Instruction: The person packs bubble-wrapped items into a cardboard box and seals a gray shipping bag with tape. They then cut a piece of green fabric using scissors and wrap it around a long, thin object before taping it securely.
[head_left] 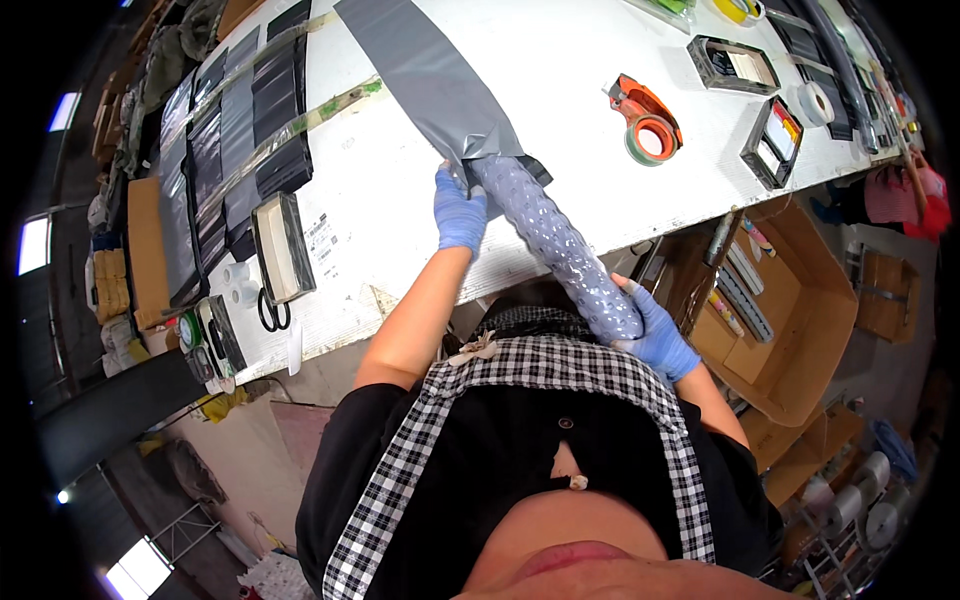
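Note:
A long roll in bubble wrap (553, 235) slants from the white table toward my body. Its far end sits inside the mouth of a grey plastic mailing bag (425, 75), which lies flat and stretches away across the tabletop. My left hand (461, 212), in a blue glove with bare fingertips, grips the bag's near edge beside the roll. My right hand (655, 330), gloved the same way, is wrapped round the roll's near end, off the table's edge. What part of the roll lies inside the bag is hidden.
An orange tape dispenser (648, 122) lies right of the bag. Stacks of grey bags (240, 130) are strapped at the table's left, near an open-topped box (283, 245) and black scissors (272, 311). A cardboard box (790, 320) holding wrapped rolls stands below right.

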